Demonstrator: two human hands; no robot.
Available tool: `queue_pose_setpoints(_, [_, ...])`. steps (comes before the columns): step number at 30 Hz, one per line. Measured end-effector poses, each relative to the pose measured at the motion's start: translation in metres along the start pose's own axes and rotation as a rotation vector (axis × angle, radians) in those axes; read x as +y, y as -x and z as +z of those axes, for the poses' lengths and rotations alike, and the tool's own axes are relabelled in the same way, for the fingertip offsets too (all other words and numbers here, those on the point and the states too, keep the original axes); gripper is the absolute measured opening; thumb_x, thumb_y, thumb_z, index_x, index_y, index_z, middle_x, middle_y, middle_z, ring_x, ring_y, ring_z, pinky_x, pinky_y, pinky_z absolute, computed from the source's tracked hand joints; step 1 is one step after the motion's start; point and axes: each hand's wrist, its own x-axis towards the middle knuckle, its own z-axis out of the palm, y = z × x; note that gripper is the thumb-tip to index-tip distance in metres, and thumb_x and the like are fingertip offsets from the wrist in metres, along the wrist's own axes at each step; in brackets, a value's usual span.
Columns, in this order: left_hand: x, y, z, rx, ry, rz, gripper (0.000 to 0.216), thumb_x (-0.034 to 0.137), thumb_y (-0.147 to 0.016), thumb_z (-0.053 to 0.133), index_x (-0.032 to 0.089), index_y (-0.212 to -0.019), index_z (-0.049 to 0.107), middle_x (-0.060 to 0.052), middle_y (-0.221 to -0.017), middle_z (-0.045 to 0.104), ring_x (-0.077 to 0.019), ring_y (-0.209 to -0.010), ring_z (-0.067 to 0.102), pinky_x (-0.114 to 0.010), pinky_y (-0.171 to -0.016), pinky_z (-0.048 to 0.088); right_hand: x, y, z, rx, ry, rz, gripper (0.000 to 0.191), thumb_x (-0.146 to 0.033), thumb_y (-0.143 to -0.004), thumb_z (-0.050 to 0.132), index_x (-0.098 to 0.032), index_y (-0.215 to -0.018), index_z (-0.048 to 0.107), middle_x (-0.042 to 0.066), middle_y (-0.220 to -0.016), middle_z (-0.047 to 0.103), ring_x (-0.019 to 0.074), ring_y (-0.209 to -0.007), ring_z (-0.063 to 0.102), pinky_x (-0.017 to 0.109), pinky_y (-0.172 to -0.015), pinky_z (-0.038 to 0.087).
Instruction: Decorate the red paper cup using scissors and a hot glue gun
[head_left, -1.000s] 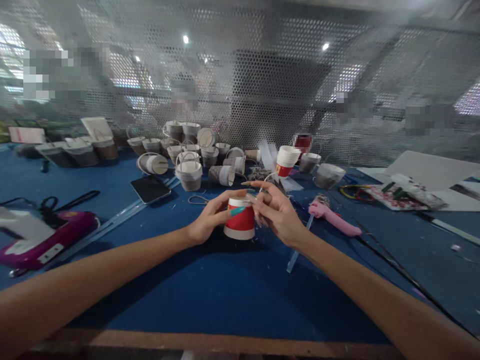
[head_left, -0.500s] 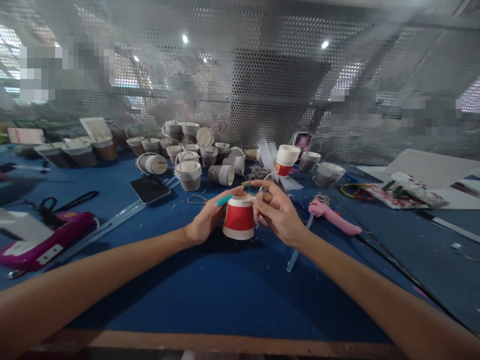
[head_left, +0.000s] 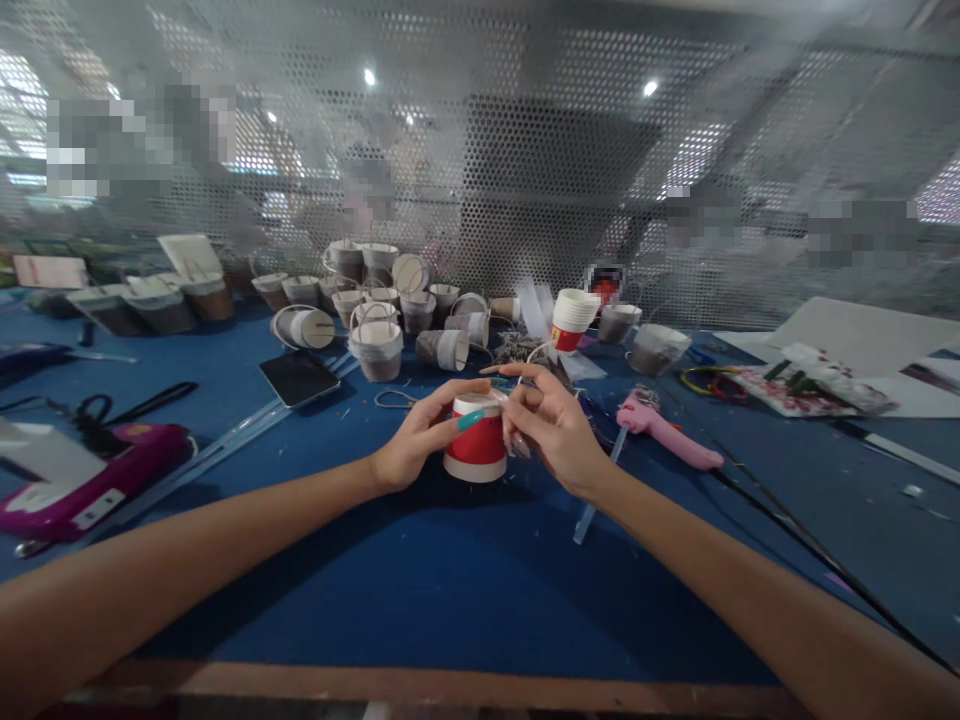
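Note:
A red and white paper cup [head_left: 480, 448] stands upside down on the blue table in front of me. My left hand [head_left: 420, 435] is closed round its left side, the thumb with a long teal nail lying across the red wall. At the cup's upper right edge is my right hand [head_left: 551, 425], thumb and forefinger pinched together, other fingers curled. Whatever the right fingertips pinch is too small to make out. Just right of that hand lies a pink glue gun [head_left: 667, 432] with a clear glue stick sticking out of it.
Behind my hands stand several grey-wrapped cups with handles [head_left: 376, 350] and a stack of paper cups [head_left: 575, 318]. A phone [head_left: 300, 380] and a purple power strip [head_left: 97, 480] lie left. White papers [head_left: 847, 345] are at the right. A perforated metal screen [head_left: 555, 180] rises behind.
My left thumb has slid down and right onto the cup's red wall. The cup has shifted very slightly left. My right hand keeps its pinch at the cup's edge.

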Motion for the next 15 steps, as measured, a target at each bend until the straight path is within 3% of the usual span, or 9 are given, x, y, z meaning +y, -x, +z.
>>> queue_pose_setpoints(15, [-0.0054,0.0006,-0.0020,-0.015,0.062,0.010,0.047,0.036,-0.081,0.056,0.019,-0.125,0.054,-0.010,-0.123,0.061,-0.0278,-0.115,0.054,-0.039,-0.098,0.038,-0.0026,0.0015,0.0026,0.016,0.080,0.000,0.029,-0.025,-0.084,0.060,-0.020,-0.110,0.048,-0.008,-0.059,0.054,0.0066,-0.044,0.047,0.021,-0.040,0.035])
